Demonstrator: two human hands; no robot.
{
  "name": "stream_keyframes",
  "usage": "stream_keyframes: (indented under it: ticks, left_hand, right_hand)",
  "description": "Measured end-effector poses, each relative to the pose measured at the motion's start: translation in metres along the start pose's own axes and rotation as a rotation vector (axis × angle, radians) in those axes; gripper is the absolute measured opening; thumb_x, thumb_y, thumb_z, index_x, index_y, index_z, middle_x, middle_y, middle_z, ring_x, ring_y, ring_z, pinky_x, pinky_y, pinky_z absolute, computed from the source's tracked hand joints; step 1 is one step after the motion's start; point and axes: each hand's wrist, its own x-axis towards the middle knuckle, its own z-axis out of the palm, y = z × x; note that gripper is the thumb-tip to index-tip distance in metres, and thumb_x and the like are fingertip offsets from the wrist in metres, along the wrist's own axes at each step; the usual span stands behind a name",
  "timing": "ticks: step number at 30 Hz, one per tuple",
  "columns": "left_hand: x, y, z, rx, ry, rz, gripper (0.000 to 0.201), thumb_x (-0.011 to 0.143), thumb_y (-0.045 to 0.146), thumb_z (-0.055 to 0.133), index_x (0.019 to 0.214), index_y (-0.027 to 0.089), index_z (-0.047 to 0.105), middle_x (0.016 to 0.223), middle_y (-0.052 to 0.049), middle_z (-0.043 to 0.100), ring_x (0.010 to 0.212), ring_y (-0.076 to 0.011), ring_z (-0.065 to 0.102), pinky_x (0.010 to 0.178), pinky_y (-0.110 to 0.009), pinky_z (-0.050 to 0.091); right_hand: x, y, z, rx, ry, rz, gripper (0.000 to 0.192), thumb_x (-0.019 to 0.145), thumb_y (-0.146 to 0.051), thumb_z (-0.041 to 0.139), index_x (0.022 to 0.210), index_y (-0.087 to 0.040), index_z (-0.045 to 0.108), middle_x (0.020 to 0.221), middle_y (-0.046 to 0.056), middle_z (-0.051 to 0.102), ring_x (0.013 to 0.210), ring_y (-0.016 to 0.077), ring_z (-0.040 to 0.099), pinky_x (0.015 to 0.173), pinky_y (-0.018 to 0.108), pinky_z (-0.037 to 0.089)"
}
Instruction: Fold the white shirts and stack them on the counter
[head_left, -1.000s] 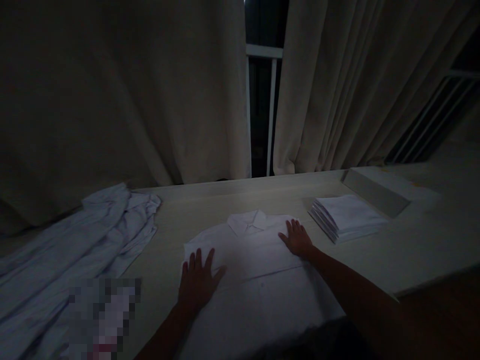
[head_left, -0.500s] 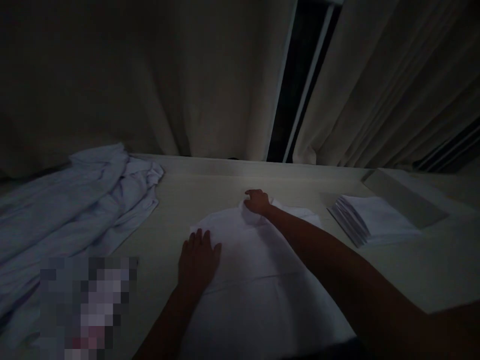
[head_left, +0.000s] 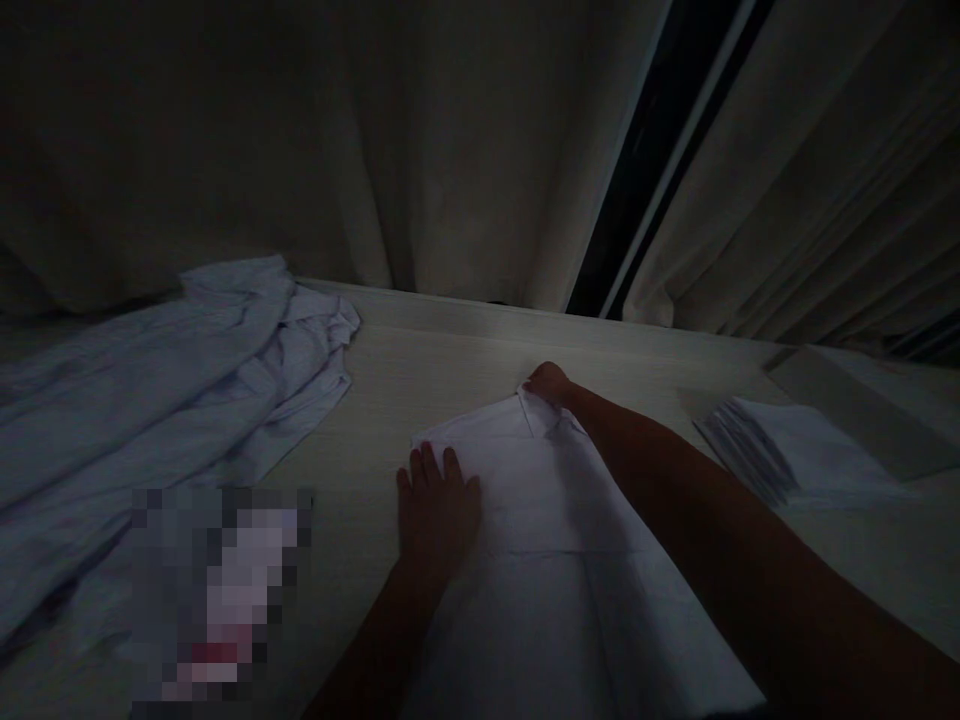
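Observation:
A white collared shirt [head_left: 540, 520] lies folded flat on the pale table [head_left: 420, 360], collar towards the far edge. My left hand [head_left: 437, 505] presses palm-down on the shirt's left side, fingers together and stretched out. My right hand [head_left: 549, 383] reaches across to the collar, its fingers closed on the collar's cloth. My right forearm crosses over the shirt's right half and hides it. The light is very dim.
A heap of crumpled pale blue garments [head_left: 150, 380] covers the table's left side. A stack of folded white cloths [head_left: 802, 455] sits at the right, with a flat grey box [head_left: 862, 405] behind it. Curtains [head_left: 420, 140] hang behind the table's far edge.
My right hand moved from the shirt's right shoulder to its collar and closed on it. My left hand stayed flat on the left side. The view shifted leftward and tilted.

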Motion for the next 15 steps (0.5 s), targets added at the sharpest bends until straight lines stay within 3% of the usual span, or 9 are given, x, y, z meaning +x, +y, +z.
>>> stream_keyframes:
  ticks: [3, 6, 8, 10, 12, 15]
  left_hand:
    - [0.002, -0.001, -0.004, 0.005, -0.006, -0.001, 0.066, 0.089, 0.049, 0.031, 0.14, 0.007, 0.04, 0.152, -0.024, 0.032, 0.143, -0.0403, 0.022, 0.113, -0.061, 0.013]
    - [0.007, 0.0, -0.017, -0.001, -0.002, 0.015, 0.067, 0.088, 0.047, 0.034, 0.139, 0.004, 0.04, 0.151, -0.024, 0.032, 0.143, -0.0388, 0.022, 0.115, -0.057, 0.014]
    - [0.009, 0.002, -0.025, -0.025, 0.033, 0.039, 0.07, 0.088, 0.048, 0.034, 0.141, 0.002, 0.036, 0.154, -0.024, 0.027, 0.144, -0.0367, 0.019, 0.117, -0.053, 0.014]
    - [0.01, 0.003, -0.029, -0.055, 0.05, 0.082, 0.074, 0.089, 0.054, 0.033, 0.144, 0.006, 0.033, 0.156, -0.021, 0.023, 0.146, -0.0346, 0.016, 0.117, -0.052, 0.013]
    - [0.01, 0.001, -0.025, -0.062, 0.032, 0.111, 0.075, 0.087, 0.062, 0.032, 0.146, 0.014, 0.033, 0.157, -0.016, 0.024, 0.146, -0.0336, 0.016, 0.117, -0.053, 0.013]
    - [0.01, -0.009, -0.01, -0.029, -0.006, 0.085, 0.079, 0.084, 0.07, 0.032, 0.145, 0.021, 0.035, 0.156, -0.014, 0.028, 0.145, -0.0351, 0.018, 0.115, -0.057, 0.013]
  right_hand:
    - [-0.005, -0.006, -0.007, 0.001, -0.046, 0.032, 0.029, 0.091, -0.034, 0.062, 0.102, -0.007, 0.065, 0.1, 0.014, 0.067, 0.092, 0.0232, 0.064, 0.083, 0.037, 0.05]
    - [-0.023, -0.026, -0.013, -0.001, 0.012, -0.006, 0.039, 0.095, -0.036, 0.053, 0.121, -0.007, 0.058, 0.125, 0.018, 0.059, 0.115, 0.028, 0.055, 0.097, 0.043, 0.041]
    - [-0.047, -0.042, -0.011, -0.011, 0.077, -0.129, 0.046, 0.1, -0.039, 0.041, 0.136, -0.011, 0.046, 0.141, 0.015, 0.047, 0.13, 0.0268, 0.042, 0.108, 0.045, 0.03]
    - [-0.078, -0.056, -0.002, -0.036, 0.114, -0.337, 0.053, 0.102, -0.045, 0.03, 0.145, -0.014, 0.035, 0.15, 0.012, 0.037, 0.14, 0.0258, 0.029, 0.113, 0.045, 0.02]
    - [-0.107, -0.063, 0.014, -0.064, 0.05, -0.458, 0.062, 0.099, -0.055, 0.027, 0.15, -0.019, 0.027, 0.156, 0.01, 0.027, 0.144, 0.0284, 0.018, 0.115, 0.048, 0.017]
    - [-0.133, -0.063, 0.037, -0.083, -0.033, -0.451, 0.064, 0.098, -0.061, 0.023, 0.151, -0.026, 0.024, 0.159, 0.006, 0.019, 0.145, 0.0299, 0.012, 0.115, 0.051, 0.014]
